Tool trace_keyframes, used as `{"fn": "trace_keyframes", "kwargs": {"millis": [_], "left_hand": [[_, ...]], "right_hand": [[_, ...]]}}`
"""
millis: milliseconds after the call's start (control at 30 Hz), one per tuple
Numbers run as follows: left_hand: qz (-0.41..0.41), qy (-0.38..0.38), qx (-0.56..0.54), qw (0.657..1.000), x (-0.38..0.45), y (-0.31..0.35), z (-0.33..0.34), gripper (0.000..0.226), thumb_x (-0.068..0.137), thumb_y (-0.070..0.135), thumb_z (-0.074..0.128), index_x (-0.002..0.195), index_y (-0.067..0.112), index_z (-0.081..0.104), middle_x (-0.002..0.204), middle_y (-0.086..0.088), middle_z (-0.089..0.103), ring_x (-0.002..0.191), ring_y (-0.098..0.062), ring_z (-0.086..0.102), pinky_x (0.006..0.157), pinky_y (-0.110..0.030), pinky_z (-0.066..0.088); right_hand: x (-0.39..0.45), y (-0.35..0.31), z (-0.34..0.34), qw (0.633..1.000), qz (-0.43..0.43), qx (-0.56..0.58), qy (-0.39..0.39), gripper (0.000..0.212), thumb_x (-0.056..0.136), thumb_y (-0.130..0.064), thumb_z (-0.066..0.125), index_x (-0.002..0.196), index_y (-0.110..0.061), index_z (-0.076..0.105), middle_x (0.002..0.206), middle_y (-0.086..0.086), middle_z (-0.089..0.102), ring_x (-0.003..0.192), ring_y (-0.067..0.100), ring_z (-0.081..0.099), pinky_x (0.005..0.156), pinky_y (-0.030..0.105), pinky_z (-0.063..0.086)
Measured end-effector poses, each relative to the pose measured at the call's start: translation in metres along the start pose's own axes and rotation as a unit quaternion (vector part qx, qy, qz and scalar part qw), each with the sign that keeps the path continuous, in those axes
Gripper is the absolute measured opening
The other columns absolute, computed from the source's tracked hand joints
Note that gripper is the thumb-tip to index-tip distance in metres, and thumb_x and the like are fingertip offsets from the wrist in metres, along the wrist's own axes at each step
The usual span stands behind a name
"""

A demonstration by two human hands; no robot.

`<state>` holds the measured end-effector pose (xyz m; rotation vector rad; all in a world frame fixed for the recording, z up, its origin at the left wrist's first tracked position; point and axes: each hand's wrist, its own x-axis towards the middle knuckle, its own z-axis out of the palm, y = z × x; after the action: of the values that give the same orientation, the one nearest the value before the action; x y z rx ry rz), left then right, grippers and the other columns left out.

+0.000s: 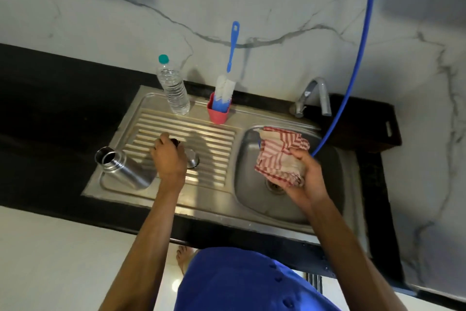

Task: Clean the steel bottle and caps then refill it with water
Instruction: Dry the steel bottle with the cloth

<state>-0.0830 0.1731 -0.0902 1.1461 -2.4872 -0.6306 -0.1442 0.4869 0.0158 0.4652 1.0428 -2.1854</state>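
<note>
Steel bottle (pixel 126 168) stands open on the near-left drainboard (pixel 214 139), probably drying. Left hand (pixel 169 156) fingers curl round a dark cap (pixel 175 142); right hand (pixel 306 177) clamps the striped cloth (pixel 280 156), ready for wiping.

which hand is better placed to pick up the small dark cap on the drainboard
Left. The left hand is already over the drainboard with its fingers at the dark cap, beside the steel cap. The right hand is busy holding the striped cloth over the sink basin.
</note>
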Motion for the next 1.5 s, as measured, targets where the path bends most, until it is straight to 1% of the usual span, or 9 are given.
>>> {"fn": "trace_keyframes", "kwargs": {"millis": [233,567,667,833,967,1100,1200,1367,1500], "left_hand": [[-0.018,-0.117,-0.419,0.900,-0.099,0.102,-0.048,0.034,0.095,0.028,0.076,0.126,0.017,0.070,0.114,0.003,0.075,0.101,-0.009,0.072,0.083,-0.020,0.057],[0.002,-0.209,-0.463,0.862,-0.167,0.155,-0.033,0.036,0.090,0.018,0.081,0.123,0.018,0.069,0.111,-0.001,0.077,0.102,-0.015,0.075,0.086,-0.027,0.061],[-0.069,-0.164,-0.521,0.835,-0.156,0.159,-0.032,0.029,0.090,0.008,0.079,0.116,0.013,0.066,0.106,-0.004,0.076,0.103,-0.022,0.073,0.086,-0.030,0.060],[-0.092,-0.195,-0.435,0.874,-0.154,0.170,-0.032,0.038,0.074,0.007,0.090,0.100,0.012,0.064,0.089,-0.001,0.077,0.085,-0.014,0.074,0.074,-0.020,0.055],[-0.117,-0.309,-0.463,0.822,-0.147,0.171,-0.034,0.076,0.078,0.007,0.089,0.134,0.024,0.041,0.102,-0.010,0.078,0.089,-0.026,0.078,0.084,-0.036,0.064],[0.040,-0.372,-0.234,0.897,-0.146,0.181,-0.047,0.051,0.094,0.041,0.073,0.139,0.037,0.050,0.115,0.017,0.070,0.096,0.006,0.068,0.087,-0.014,0.053],[0.020,-0.457,-0.319,0.830,-0.150,0.180,-0.043,0.070,0.089,0.041,0.072,0.151,0.037,0.040,0.137,0.013,0.063,0.128,-0.006,0.059,0.113,-0.036,0.047],[0.085,-0.335,-0.294,0.891,-0.143,0.168,-0.043,0.036,0.092,0.053,0.072,0.125,0.040,0.066,0.117,0.012,0.070,0.110,-0.008,0.067,0.101,-0.043,0.055],[-0.013,-0.343,-0.463,0.817,-0.150,0.169,-0.049,0.029,0.093,0.029,0.073,0.121,0.020,0.070,0.119,-0.003,0.075,0.111,-0.021,0.073,0.090,-0.036,0.061]], "right_hand": [[0.001,0.005,0.007,0.997,-0.004,-0.077,-0.002,0.047,0.098,-0.020,0.055,0.140,0.001,0.055,0.128,0.026,0.065,0.115,0.040,0.067,0.096,0.053,0.056],[-0.011,-0.014,0.020,0.978,-0.112,-0.173,-0.038,0.039,0.104,-0.034,0.045,0.106,-0.014,0.078,0.119,0.016,0.073,0.111,0.029,0.069,0.094,0.041,0.054],[-0.015,-0.013,0.011,0.982,-0.105,-0.146,-0.055,0.033,0.104,-0.028,0.048,0.124,-0.013,0.070,0.129,0.015,0.069,0.121,0.032,0.065,0.103,0.050,0.051],[-0.016,-0.010,0.003,0.967,-0.151,-0.198,-0.048,0.034,0.102,-0.025,0.057,0.134,-0.012,0.063,0.129,0.012,0.069,0.124,0.028,0.064,0.109,0.052,0.047],[-0.014,-0.008,-0.003,0.928,-0.207,-0.308,-0.037,0.025,0.101,-0.027,0.062,0.124,-0.020,0.069,0.116,0.008,0.073,0.111,0.026,0.069,0.099,0.055,0.054],[-0.013,-0.004,-0.004,0.910,-0.235,-0.341,-0.027,0.027,0.102,-0.028,0.060,0.128,-0.023,0.067,0.120,-0.001,0.072,0.115,0.017,0.067,0.103,0.048,0.053],[-0.011,-0.005,-0.007,0.914,-0.240,-0.325,-0.010,0.028,0.103,-0.031,0.058,0.129,-0.025,0.067,0.122,-0.002,0.072,0.118,0.016,0.066,0.105,0.049,0.051],[-0.010,-0.009,-0.007,0.941,-0.205,-0.270,-0.011,0.034,0.104,-0.032,0.054,0.134,-0.019,0.063,0.126,0.006,0.071,0.119,0.024,0.066,0.107,0.053,0.049],[-0.008,-0.009,-0.006,0.950,-0.193,-0.246,0.002,0.034,0.104,-0.032,0.054,0.134,-0.017,0.063,0.123,0.006,0.072,0.116,0.024,0.068,0.107,0.054,0.049]]}}
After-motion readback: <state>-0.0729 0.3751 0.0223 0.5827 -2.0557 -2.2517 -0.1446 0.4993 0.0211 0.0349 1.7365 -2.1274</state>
